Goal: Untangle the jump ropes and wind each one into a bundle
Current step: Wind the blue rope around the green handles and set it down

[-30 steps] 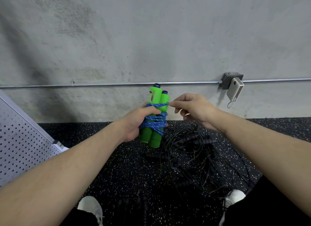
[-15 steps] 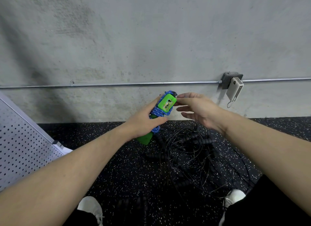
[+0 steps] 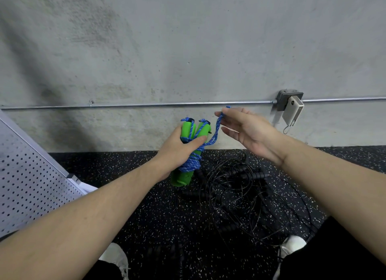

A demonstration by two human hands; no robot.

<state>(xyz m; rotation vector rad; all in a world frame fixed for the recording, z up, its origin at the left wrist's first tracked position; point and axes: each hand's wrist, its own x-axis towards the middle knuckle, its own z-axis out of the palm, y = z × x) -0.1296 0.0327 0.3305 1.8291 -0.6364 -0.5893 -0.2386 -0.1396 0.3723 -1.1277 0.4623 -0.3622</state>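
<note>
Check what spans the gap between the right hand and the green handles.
In the head view, a short loop of blue rope runs from the right hand down to the green handles gripped by the left hand.

Both bare forearms reach forward from the lower corners and converge toward the middle. The left hand (image 3: 177, 150) is turned thumb-side up, its fingers and thumb curled in a grip round the green handles (image 3: 189, 133). The right hand (image 3: 248, 129) is raised a little higher, palm facing left, pinching the blue rope (image 3: 217, 126) at the fingertips, its other fingers loosely extended.
</note>
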